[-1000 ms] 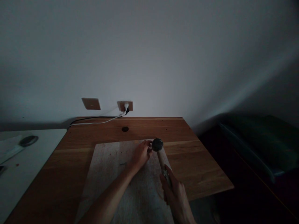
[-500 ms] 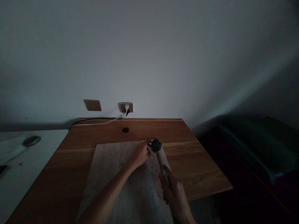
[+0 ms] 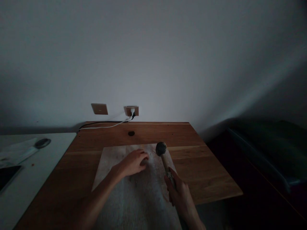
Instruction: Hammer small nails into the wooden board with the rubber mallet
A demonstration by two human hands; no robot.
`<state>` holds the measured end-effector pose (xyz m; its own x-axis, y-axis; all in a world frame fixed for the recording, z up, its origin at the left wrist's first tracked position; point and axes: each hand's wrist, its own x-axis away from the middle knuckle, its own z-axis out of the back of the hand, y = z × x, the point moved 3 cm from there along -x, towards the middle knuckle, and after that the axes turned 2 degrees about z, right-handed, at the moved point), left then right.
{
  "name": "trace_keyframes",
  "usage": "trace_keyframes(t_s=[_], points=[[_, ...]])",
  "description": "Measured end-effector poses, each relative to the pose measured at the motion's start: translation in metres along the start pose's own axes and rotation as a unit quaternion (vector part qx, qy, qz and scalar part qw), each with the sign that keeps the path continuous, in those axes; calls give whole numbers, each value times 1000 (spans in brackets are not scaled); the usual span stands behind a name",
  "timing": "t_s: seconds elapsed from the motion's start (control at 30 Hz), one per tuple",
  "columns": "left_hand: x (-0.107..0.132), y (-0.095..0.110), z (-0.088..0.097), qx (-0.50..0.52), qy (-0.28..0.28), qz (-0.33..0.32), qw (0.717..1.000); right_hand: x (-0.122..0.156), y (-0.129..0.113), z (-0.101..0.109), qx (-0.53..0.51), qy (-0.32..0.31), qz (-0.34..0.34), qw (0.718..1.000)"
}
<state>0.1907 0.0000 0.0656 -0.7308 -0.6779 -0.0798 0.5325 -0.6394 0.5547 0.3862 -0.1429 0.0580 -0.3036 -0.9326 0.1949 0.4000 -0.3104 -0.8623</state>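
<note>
My right hand is wrapped round the pale handle of a mallet, whose dark rounded head points away from me over the board's far right corner. To its left is my left hand, above the board with its fingers curved and a gap between thumb and forefinger. I see nothing in that gap. Beneath both hands lies a worn, whitish wooden board. Small dark marks show near its far edge, too small to make out.
The board rests on a brown wooden desk against the wall. A socket with plugged-in cables is behind it. On the white table at left lie a dark flat device and a round-headed dark object.
My left hand has drawn away from beside the mallet head, moving left and slightly nearer, and its fingers have parted. The mallet stays almost in place. The view has shifted slightly left.
</note>
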Motion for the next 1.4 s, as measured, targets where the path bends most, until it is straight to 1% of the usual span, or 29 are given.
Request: trace_keyframes(t_s=[0.1,0.17,0.23,0.33,0.5,0.6,0.63,0.7,0.8,0.87,0.9,0.97,1.07,1.2,1.4], points=[[16,8,-4,-52,-43,-12,998,1,4,2,4,2,-9,1000],[21,10,-5,-74,-50,-11,996,4,8,4,-6,18,-21,1000],[21,10,-5,-91,-49,-15,995,8,11,7,-19,29,-22,999],[17,11,-6,-109,-47,-34,992,14,16,9,-26,20,-11,999],[13,9,-16,-124,-48,-73,988,18,24,10,5,24,-37,999],[6,5,-21,-95,-33,-72,992,19,25,8,6,19,-34,999],[1,3,-22,-71,-18,-66,995,19,25,8,5,19,-32,999],[-13,-3,-22,4,33,-39,999,20,26,7,6,27,-33,999],[-38,-19,-24,135,109,32,984,21,28,7,11,35,-36,999],[-50,-30,-28,187,123,60,973,21,30,6,10,38,-33,999],[-54,-34,-30,200,121,64,970,21,31,5,8,39,-30,999],[-56,-41,-33,211,116,56,969,21,33,5,4,43,-28,999],[-53,-45,-35,206,118,40,971,19,36,6,-1,41,-27,999],[-51,-42,-37,184,113,27,976,17,39,8,7,21,-24,999],[-50,-37,-37,160,115,4,980,22,31,6,5,37,-26,999]])
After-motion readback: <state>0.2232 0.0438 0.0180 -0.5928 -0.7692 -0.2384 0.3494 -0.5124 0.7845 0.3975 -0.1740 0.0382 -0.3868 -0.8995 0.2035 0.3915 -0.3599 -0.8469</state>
